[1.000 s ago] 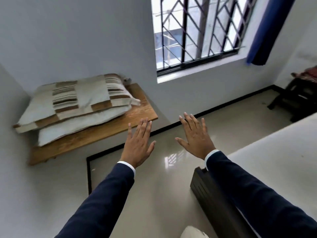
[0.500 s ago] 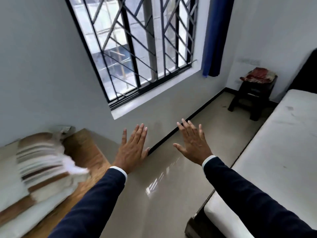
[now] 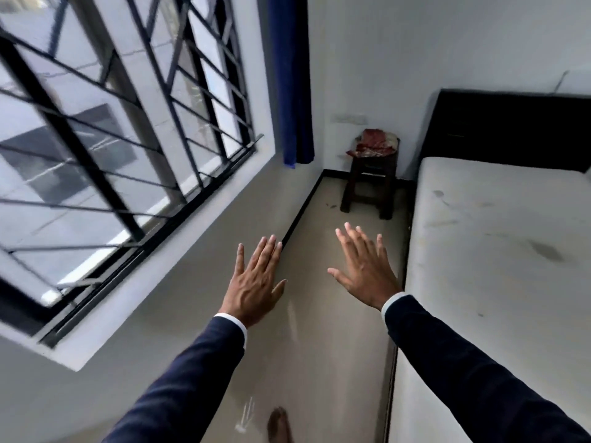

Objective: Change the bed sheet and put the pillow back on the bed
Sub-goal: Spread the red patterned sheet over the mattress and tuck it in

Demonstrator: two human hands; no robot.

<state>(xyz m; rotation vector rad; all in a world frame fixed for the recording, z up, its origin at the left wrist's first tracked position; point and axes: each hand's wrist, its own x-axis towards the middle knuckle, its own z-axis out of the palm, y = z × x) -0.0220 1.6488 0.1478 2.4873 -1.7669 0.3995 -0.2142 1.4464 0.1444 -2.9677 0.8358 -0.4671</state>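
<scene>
Both hands hovering flat, fingers straight, holding nothing: left hand, right hand. Bare white stained mattress lying at 3 o'clock, long axis running toward 12, nearer right hand. Folded red cloth sitting on dark wooden stool at 12.

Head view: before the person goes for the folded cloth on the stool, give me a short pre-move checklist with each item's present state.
1. Left hand free, fingers straight: ok.
2. Right hand free: ok.
3. Mattress bare, ready for a sheet: ok, though stained.
4. Cloth on the stool in view: ok; whether it is the sheet: cannot tell.
5. Floor path to the stool unobstructed: ok.
6. Pillow in view: not ok.
</scene>
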